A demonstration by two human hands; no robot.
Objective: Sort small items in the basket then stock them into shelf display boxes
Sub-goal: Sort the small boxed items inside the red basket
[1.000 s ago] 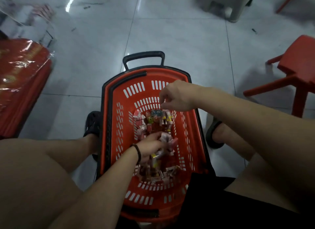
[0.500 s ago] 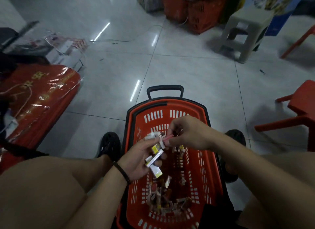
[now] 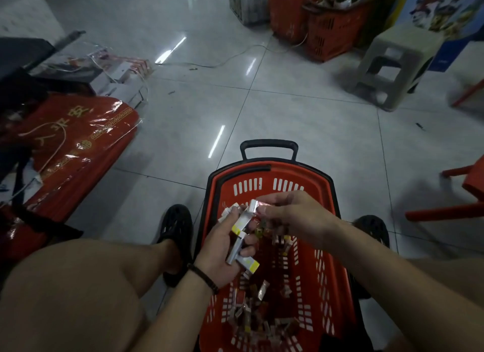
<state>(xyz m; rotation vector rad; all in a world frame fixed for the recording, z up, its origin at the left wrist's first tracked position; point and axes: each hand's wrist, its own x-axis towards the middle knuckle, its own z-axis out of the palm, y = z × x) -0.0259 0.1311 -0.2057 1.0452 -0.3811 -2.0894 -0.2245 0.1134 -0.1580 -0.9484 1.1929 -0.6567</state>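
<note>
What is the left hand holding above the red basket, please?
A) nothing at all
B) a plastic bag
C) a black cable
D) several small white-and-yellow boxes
D: the left hand grips a bundle of small white-and-yellow boxes over the red basket.

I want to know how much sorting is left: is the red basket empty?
Not empty. Many small packets lie loose on the bottom of the red basket, below the left hand holding a few slim boxes.

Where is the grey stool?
In the head view, the stool stands on the floor at the upper right, just right of the red crates, far beyond the basket.
</note>
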